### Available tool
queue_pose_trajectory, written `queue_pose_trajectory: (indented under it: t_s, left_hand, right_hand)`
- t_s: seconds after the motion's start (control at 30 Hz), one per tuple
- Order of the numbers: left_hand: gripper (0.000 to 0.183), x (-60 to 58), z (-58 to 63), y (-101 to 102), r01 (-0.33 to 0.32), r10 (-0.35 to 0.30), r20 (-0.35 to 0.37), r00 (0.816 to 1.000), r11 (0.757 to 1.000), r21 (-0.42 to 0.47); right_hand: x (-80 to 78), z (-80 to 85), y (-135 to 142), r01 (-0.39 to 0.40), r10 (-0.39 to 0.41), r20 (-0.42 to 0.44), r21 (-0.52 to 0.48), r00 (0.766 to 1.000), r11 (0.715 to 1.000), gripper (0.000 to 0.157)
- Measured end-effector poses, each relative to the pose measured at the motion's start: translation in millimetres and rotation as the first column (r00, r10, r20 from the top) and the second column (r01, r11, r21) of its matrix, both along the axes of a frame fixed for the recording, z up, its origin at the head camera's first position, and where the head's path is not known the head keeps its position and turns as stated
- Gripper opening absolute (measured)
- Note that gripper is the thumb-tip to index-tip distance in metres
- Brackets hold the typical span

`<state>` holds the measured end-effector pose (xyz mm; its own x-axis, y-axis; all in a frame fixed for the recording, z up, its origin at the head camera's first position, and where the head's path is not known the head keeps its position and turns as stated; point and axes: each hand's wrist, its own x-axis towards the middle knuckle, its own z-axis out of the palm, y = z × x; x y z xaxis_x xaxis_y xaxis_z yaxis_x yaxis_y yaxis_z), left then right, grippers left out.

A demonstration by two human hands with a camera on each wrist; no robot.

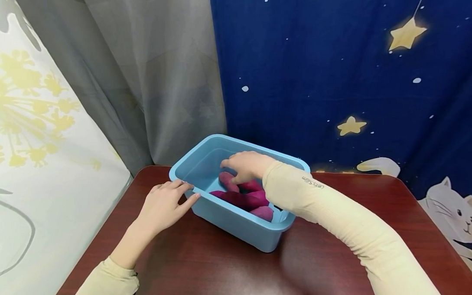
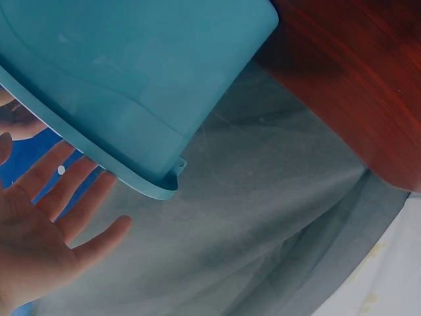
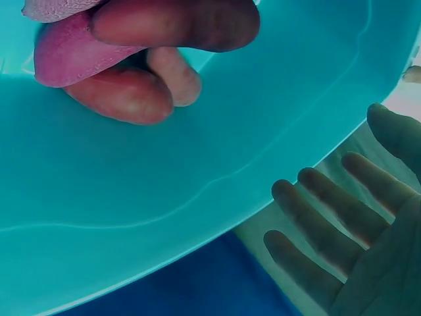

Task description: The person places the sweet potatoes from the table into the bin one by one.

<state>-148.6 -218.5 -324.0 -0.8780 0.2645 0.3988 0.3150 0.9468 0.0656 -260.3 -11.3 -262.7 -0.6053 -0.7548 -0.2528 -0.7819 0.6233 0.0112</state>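
Observation:
A light blue plastic tub (image 1: 234, 221) stands on the table. Inside lie several long, rounded magenta things that look like sweet potatoes (image 1: 247, 200), bunched toward the tub's right half. My left hand (image 1: 164, 206) is at the front left rim, its fingers straight and spread, with fingertips at the edge. Reaching over the tub, my right hand (image 1: 247, 165) hovers just above one sweet potato (image 1: 226, 181) with nothing in its grasp. In the right wrist view the fingers (image 3: 316, 217) are loosely extended, apart from the pile (image 3: 125, 95).
The dark red-brown wooden table (image 1: 209, 270) has its back edge against a grey curtain (image 1: 175, 80) and a blue star-patterned curtain (image 1: 296, 76). A white cloth with yellow print (image 1: 32, 128) hangs at the left.

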Motion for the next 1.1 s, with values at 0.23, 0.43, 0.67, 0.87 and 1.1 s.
queue_pose_trajectory:
  t_s: [0.23,0.43,0.67,0.87,1.1]
  left_hand:
    - [0.039,-0.1,0.1,0,-0.001,0.001,-0.008,1.000,1.000,-0.006]
    - [0.039,0.5,0.4,0,0.001,-0.001,-0.013,1.000,1.000,-0.002]
    - [0.039,1.5,-0.2,0,0.000,0.000,-0.014,1.000,1.000,-0.001]
    - [0.039,1.6,-0.6,0,0.002,-0.002,-0.016,1.000,1.000,0.001]
    - [0.039,0.8,-0.8,0,0.006,-0.006,-0.018,1.000,1.000,-0.003]
  right_hand:
    - [14.8,5.4,8,-0.076,0.075,-0.062,-0.018,0.995,0.997,0.050]
    - [26.5,9.6,22,-0.133,0.127,-0.088,-0.063,0.988,0.989,0.049]
    - [32.3,13.8,42,-0.162,0.150,-0.109,-0.115,0.983,0.980,0.046]
    - [33.9,17.4,62,-0.163,0.146,-0.123,-0.139,0.982,0.977,0.046]
    - [37.1,22.1,85,-0.121,0.101,-0.124,-0.165,0.987,0.979,0.048]
